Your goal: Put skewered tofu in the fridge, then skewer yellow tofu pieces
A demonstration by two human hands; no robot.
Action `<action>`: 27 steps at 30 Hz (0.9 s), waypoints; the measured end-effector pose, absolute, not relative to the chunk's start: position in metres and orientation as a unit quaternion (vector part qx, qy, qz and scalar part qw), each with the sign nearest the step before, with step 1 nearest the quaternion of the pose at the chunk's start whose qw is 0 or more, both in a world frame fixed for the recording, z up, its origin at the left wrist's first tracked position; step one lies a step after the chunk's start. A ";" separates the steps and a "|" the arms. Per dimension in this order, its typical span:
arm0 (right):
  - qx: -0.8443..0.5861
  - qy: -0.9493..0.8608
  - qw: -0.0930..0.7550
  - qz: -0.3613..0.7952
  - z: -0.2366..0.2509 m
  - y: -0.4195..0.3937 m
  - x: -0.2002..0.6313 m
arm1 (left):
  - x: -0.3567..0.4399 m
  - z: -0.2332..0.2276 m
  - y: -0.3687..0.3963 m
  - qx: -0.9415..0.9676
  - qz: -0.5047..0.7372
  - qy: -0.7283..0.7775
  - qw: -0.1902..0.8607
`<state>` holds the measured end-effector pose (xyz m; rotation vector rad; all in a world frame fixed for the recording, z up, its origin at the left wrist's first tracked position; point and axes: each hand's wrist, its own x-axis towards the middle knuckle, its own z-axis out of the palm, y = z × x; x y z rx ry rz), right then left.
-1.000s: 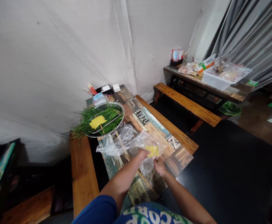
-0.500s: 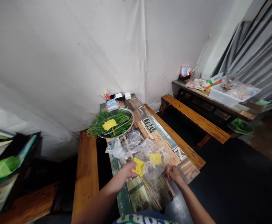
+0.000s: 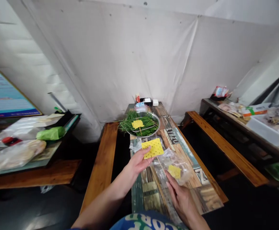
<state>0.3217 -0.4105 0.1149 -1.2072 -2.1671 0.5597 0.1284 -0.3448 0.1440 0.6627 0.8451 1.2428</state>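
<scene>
Left hand: the left hand [image 3: 136, 163] was raised over the counter [image 3: 177, 145], with a yellow perforated square [image 3: 153, 148] pinched between thumb and fingers.
Right hand: the right hand [image 3: 180, 197] lay flat and unclenched on the near end of a clear plastic bag [image 3: 171, 163], pressing it to the counter; nothing was grasped in it.
Bag contents: a second yellow square [image 3: 174, 171] was seen inside the bag, just beyond the right fingertips.
Far end: a metal bowl [image 3: 143, 124] of green chives [image 3: 130, 123] stood there, with a skewered yellow piece [image 3: 138, 124] laid on top.
Done, as judged: one piece already skewered and set in the bowl; one square out of the bag and in hand.
Left, as judged: the held square not yet skewered; one square at least not yet taken from the bag.
Skewer sticks: thin wooden sticks [image 3: 159, 185] lay under the bag; the count could not be told.
</scene>
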 end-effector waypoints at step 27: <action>-0.471 -0.804 0.326 0.159 0.130 -0.419 0.310 | 0.121 0.155 -0.320 0.139 0.571 0.310 0.748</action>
